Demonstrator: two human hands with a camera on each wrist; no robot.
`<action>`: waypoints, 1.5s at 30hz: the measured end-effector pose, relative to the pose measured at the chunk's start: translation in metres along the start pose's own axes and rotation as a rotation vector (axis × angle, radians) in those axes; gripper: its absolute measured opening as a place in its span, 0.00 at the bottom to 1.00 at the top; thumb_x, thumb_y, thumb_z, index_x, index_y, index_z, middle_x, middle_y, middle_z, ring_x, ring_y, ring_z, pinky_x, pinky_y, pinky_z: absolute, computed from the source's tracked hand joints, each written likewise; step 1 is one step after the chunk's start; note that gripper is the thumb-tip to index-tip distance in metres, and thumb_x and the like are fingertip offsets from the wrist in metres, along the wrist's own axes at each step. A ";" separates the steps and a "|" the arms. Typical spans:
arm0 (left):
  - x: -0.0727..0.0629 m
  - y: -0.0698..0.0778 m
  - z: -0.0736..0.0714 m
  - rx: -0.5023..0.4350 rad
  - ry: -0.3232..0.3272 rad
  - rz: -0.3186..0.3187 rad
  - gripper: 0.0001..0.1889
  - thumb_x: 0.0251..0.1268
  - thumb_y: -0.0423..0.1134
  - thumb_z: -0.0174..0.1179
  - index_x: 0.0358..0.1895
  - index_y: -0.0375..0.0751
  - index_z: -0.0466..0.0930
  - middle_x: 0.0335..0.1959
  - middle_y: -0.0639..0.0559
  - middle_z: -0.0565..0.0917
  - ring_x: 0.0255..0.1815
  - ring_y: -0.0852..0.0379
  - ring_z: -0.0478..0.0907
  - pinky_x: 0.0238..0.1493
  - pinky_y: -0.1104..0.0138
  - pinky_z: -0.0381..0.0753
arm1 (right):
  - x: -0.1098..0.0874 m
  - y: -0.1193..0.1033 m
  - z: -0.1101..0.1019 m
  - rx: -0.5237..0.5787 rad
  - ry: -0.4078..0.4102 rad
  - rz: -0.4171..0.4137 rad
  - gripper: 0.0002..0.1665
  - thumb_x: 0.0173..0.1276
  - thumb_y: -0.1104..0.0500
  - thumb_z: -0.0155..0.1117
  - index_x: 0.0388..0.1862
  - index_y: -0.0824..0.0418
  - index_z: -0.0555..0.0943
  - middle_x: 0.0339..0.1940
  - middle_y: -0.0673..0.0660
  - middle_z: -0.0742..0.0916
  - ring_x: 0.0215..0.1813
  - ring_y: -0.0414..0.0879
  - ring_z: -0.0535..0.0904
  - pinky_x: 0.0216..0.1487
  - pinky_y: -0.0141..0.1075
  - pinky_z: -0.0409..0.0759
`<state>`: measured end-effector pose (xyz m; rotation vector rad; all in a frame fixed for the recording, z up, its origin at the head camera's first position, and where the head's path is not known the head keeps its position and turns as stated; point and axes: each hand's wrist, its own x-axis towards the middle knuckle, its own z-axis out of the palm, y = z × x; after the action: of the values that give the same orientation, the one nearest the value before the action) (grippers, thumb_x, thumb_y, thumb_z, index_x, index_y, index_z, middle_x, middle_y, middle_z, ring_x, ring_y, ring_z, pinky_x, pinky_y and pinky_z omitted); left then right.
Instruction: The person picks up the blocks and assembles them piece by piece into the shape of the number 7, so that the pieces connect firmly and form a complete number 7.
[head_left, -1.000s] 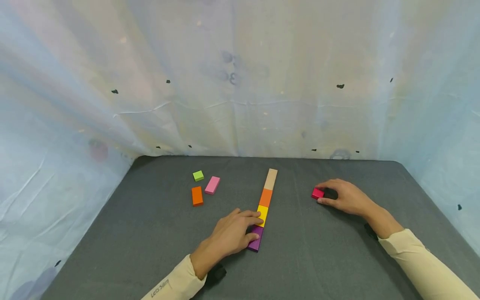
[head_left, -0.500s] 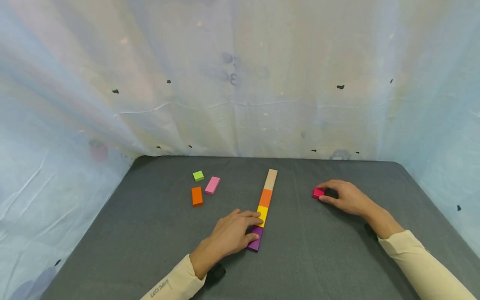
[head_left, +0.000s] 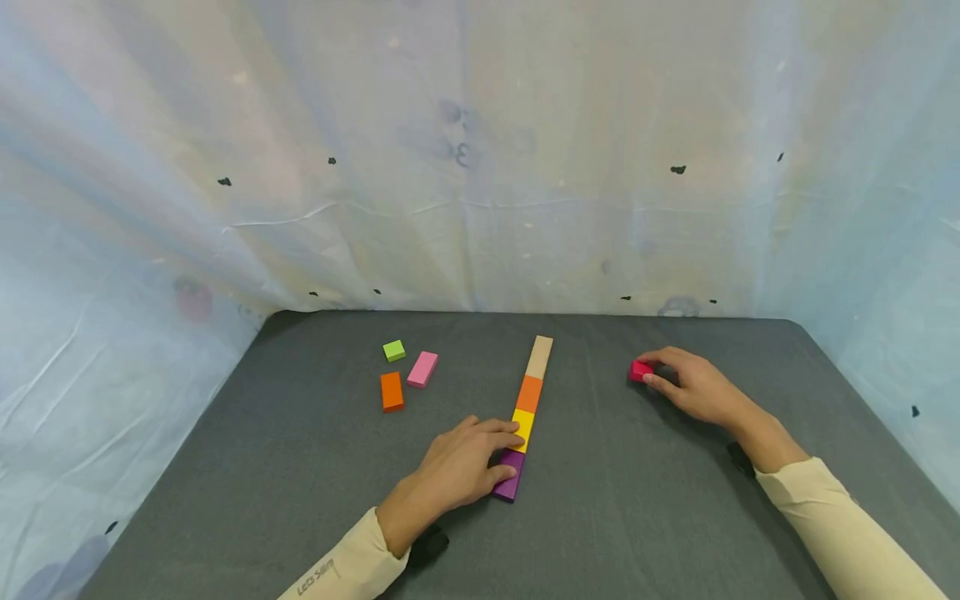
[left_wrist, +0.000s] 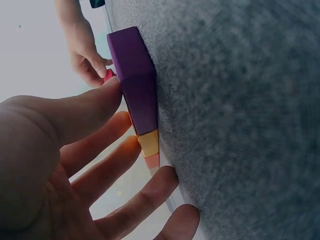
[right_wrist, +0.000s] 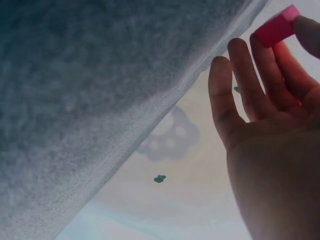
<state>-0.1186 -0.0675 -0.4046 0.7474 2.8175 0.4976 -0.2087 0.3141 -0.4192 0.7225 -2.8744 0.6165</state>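
Note:
My right hand pinches a small red block between thumb and fingertips, off to the right of a row of blocks. In the right wrist view the red block sits above the table surface. My left hand rests on the near end of the row: its thumb touches the purple block and its fingertips lie on the yellow block. Beyond the yellow one, an orange block and a beige block continue the line end to end.
Left of the row lie three loose blocks: a lime green block, a pink block and a dark orange block. The dark grey table ends at the back against a pale printed curtain.
My right hand has raised the red block slightly and tilted it. The left hand and the row of blocks have stayed in place.

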 end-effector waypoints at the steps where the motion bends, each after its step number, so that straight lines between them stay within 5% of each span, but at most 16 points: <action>1: 0.000 0.000 0.000 -0.001 0.002 0.001 0.20 0.66 0.49 0.65 0.61 0.59 0.81 0.68 0.63 0.76 0.64 0.52 0.73 0.58 0.49 0.79 | 0.000 0.000 0.000 -0.002 0.005 0.000 0.21 0.74 0.53 0.61 0.61 0.61 0.78 0.55 0.60 0.85 0.55 0.56 0.82 0.51 0.54 0.80; 18: -0.002 0.000 0.001 -0.015 0.016 0.003 0.20 0.66 0.49 0.65 0.61 0.59 0.82 0.68 0.62 0.76 0.70 0.43 0.70 0.61 0.42 0.75 | 0.011 -0.010 0.000 -0.006 0.064 -0.005 0.19 0.75 0.54 0.60 0.60 0.60 0.78 0.53 0.57 0.84 0.44 0.47 0.80 0.44 0.46 0.79; 29: -0.001 0.001 0.001 0.002 0.036 0.000 0.21 0.66 0.50 0.65 0.61 0.60 0.81 0.68 0.62 0.76 0.67 0.47 0.72 0.60 0.46 0.78 | 0.022 -0.030 0.007 0.047 0.056 -0.075 0.19 0.75 0.56 0.60 0.61 0.61 0.77 0.54 0.57 0.84 0.49 0.49 0.82 0.46 0.47 0.80; 36: 0.000 -0.001 0.001 0.004 0.021 0.009 0.20 0.65 0.50 0.66 0.61 0.59 0.82 0.68 0.63 0.76 0.67 0.48 0.73 0.60 0.47 0.78 | 0.032 -0.031 0.017 0.081 0.038 -0.013 0.21 0.75 0.53 0.60 0.62 0.59 0.77 0.56 0.57 0.83 0.53 0.52 0.82 0.50 0.49 0.80; 45: 0.002 -0.003 0.002 -0.010 0.019 0.006 0.20 0.65 0.49 0.66 0.60 0.59 0.82 0.68 0.63 0.77 0.70 0.43 0.70 0.62 0.43 0.75 | 0.059 -0.034 0.022 0.115 0.050 0.039 0.23 0.76 0.51 0.58 0.64 0.59 0.76 0.57 0.59 0.82 0.45 0.49 0.78 0.47 0.46 0.77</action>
<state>-0.1210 -0.0679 -0.4076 0.7527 2.8294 0.5223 -0.2441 0.2522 -0.4153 0.6573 -2.8328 0.7983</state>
